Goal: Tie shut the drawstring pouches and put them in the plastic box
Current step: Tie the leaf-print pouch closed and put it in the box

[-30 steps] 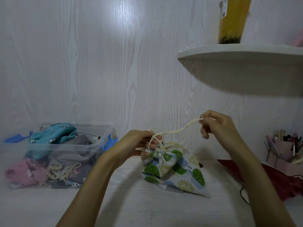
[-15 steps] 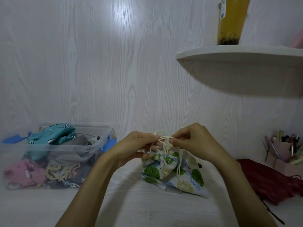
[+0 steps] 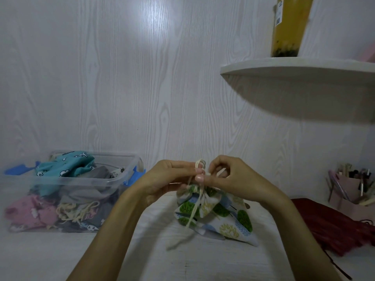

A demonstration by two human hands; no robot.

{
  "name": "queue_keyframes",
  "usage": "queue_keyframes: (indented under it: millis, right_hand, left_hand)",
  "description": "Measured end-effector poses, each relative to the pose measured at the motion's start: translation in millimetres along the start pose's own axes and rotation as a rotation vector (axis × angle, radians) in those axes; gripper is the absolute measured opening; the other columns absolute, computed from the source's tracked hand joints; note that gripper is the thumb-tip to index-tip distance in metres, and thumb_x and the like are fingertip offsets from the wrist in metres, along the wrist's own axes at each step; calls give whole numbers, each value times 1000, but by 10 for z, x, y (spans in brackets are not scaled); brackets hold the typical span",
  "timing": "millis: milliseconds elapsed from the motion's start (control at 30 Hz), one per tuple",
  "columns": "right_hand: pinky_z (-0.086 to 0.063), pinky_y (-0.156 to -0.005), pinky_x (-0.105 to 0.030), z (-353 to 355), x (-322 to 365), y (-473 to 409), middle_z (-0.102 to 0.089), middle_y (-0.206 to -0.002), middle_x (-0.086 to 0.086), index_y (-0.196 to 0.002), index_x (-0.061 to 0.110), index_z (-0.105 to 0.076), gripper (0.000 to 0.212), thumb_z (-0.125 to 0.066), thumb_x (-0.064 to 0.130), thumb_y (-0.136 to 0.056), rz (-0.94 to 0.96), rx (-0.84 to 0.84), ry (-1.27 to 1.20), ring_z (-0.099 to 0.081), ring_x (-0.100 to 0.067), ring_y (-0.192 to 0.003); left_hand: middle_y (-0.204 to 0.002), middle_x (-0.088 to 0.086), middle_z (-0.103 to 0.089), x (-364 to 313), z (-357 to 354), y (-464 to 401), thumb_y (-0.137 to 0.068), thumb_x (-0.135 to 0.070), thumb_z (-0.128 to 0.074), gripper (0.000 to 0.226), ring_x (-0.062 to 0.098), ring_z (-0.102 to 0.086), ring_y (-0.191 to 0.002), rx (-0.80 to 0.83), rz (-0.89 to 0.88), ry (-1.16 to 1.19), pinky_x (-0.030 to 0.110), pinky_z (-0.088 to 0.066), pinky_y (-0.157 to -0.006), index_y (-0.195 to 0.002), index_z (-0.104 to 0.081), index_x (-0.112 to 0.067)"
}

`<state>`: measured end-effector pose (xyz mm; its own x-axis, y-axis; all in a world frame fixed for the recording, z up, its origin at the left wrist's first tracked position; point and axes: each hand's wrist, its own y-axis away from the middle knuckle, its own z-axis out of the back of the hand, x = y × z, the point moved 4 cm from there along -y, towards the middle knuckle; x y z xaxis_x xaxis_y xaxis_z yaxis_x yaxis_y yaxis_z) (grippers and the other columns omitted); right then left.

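A white drawstring pouch [image 3: 225, 218] printed with green trees stands gathered at its neck on the white table, centre of view. Its cream drawstring [image 3: 199, 165] loops up between my fingers, and a loose end hangs down over the pouch front. My left hand [image 3: 172, 179] pinches the cord just above the neck from the left. My right hand [image 3: 233, 177] pinches the same cord from the right, fingertips touching the left ones. The clear plastic box [image 3: 81, 180] with blue latches sits at the left, holding several pouches in teal, grey and pink.
A dark red cloth [image 3: 328, 224] lies on the table at the right. Behind it stands a pink holder with pens [image 3: 353, 191]. A white wall shelf [image 3: 300, 67] overhangs the upper right, carrying a tall yellow drink cup [image 3: 288, 27].
My right hand came back from pulling the cord out to the right and met my left hand over the pouch neck. A cord end now hangs down the pouch front.
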<state>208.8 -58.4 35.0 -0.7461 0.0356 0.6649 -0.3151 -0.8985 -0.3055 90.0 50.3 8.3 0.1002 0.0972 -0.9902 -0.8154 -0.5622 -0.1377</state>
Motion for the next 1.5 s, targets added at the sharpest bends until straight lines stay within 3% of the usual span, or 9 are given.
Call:
queue_keyframes:
  millis: [100,233,467,567,667,1000,1167,1300,1500]
  right_hand:
    - [-54,-79,-29,-107,-58,-50,-70,-82,5,-97,23,-71,36,-79,42,-67,4,64,-112,-63,-1,-67]
    - [-55,-87,-40,-154,-139,-88,-72,-86,-21,-94,11,-75,29,-82,23,-68,30,44,-245,-70,-30,-84]
    - [-28,-45,-13,-297,-174,-136,-44,-41,10,-86,13,-76,18,-62,24,-89,13,-87,-51,-38,-2,-37]
    - [-31,-45,-14,-329,-130,-150,-46,-43,10,-60,20,-64,33,-56,24,-92,45,-278,0,-43,-1,-38]
    - [-38,-42,-18,-308,-169,-159,-55,-45,6,-62,17,-67,25,-67,26,-86,-25,-350,-280,-47,-3,-39]
    - [-53,-57,-14,-165,-252,-119,-72,-78,-11,-77,6,-61,13,-72,12,-73,-144,-29,-911,-69,-11,-66]
    - [-52,-59,-16,-117,-156,-58,-73,-87,-2,-100,14,-68,22,-70,24,-80,-114,30,-651,-68,-10,-73]
    - [-52,-60,-18,-263,23,-61,-69,-80,-3,-91,32,-70,18,-75,37,-75,19,-19,-282,-64,-8,-65]
    - [-38,-52,-27,-350,-5,-127,-58,-54,-1,-78,18,-76,16,-65,28,-85,103,-268,-33,-46,-11,-48]
  left_hand:
    - [-87,-7,-76,-89,-44,40,-78,-21,-70,14,-4,-67,-74,-15,-70,-163,8,-45,-56,-90,-76,-27]
    - [-74,-14,-74,-175,-57,40,-79,-18,-72,11,-8,-66,-68,-61,-181,-279,5,-42,-50,-84,-74,-27]
    - [-81,-12,-74,-166,-5,-15,-78,-34,-72,12,2,-68,-72,-233,-301,-614,17,-47,-58,-89,-76,-30]
    - [-79,-10,-74,-174,-34,-23,-81,-29,-70,11,1,-67,-70,-302,-348,-534,6,-41,-52,-89,-76,-25]
    - [-69,-11,-71,-196,-7,-10,-83,-21,-69,9,-5,-65,-62,-362,-347,-340,4,-40,-49,-89,-74,-17]
    - [-72,-3,-72,-163,214,10,-87,-23,-64,13,-2,-65,-59,-375,-173,-24,9,-47,-49,-92,-71,-14]
    - [-77,0,-72,-167,179,21,-86,-23,-65,15,-1,-66,-61,-329,-154,-48,10,-48,-50,-94,-71,-12]
    - [-68,-7,-71,-210,117,42,-85,-23,-66,11,-6,-61,-57,-339,-199,-159,6,-40,-44,-91,-72,-15]
    - [-53,-12,-66,-243,47,59,-83,-15,-68,11,-10,-59,-50,-313,-248,-160,0,-37,-44,-91,-71,-8]
